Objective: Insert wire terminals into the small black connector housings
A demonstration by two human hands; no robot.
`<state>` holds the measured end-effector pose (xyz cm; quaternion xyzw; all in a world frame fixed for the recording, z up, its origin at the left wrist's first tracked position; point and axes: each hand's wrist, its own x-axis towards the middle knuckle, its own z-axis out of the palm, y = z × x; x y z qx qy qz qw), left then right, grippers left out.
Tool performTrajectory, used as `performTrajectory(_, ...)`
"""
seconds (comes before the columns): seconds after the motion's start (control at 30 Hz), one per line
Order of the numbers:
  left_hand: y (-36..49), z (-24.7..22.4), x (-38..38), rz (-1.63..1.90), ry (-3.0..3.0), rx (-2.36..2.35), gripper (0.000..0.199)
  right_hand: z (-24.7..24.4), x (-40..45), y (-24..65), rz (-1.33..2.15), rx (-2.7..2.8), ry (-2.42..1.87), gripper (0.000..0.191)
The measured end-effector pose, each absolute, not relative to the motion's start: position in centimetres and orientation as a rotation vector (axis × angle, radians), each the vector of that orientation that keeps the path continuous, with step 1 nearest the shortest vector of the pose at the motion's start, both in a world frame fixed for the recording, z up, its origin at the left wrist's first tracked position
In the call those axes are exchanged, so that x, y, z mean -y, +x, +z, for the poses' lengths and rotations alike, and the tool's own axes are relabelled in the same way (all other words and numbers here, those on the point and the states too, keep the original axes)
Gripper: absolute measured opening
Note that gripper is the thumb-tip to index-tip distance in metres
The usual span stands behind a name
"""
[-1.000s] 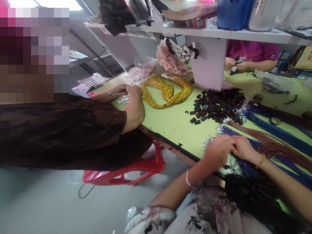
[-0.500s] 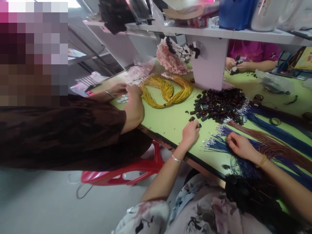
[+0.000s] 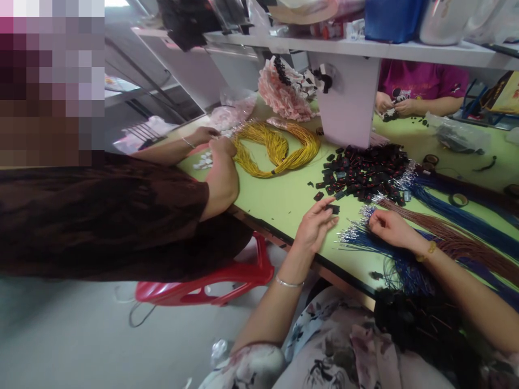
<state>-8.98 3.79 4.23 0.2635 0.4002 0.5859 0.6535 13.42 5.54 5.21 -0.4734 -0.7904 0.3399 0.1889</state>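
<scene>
- The left hand point(image 3: 315, 226) pinches a small black connector point(image 3: 333, 208) between thumb and fingertips, just off the green table point(image 3: 284, 200), at the near edge of the black pile point(image 3: 365, 173).
- The connector looks like a light, rigid plastic shell; it is probably easy to fumble because it is so small, so a fingertip pinch across its flat sides suits it best.
- The right hand point(image 3: 388, 228) is closed in a pinch on the tip end of the blue wires point(image 3: 360, 237), right of the connector and near it.
- The blue wires are thin and limp, with bare metal tips fanned out toward the left; they will likely flop if held far back, so the hold belongs just behind the tips.
- The tips look fine and could bend under pressure.
- Brown wires point(image 3: 446, 237) lie just beyond the blue ones, running to the right.
- A yellow coil point(image 3: 279, 148) lies farther left, by another person's hands point(image 3: 221, 147).
- A third person point(image 3: 417, 92) works at the far side.
</scene>
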Motion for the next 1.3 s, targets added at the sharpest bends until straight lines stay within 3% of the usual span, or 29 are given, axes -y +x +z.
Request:
performTrajectory(0.17, -7.6, 4.2, -3.2, 1.289, 0.555, -0.811, 0.027, 6.1, -4.9, 12.8, 1.213, 1.911, -1.16, 0.015)
performTrajectory(0.37, -5.4, 2.9, -2.4, 1.157, 0.492, -0.707, 0.027, 6.3, -3.9, 12.5, 1.165, 1.854, -1.114, 0.012)
performTrajectory(1.13, -3.9, 1.9, -1.8, 1.041, 0.458, -0.644, 0.027, 4.8, -2.7, 13.1, 0.138, 2.333, -0.878, 0.009)
performTrajectory(1.3, -3.4, 1.9, -1.2, 1.108, 0.561, -0.81, 0.026, 4.4, -3.0, 13.5, 0.158, 2.297, -0.837, 0.01)
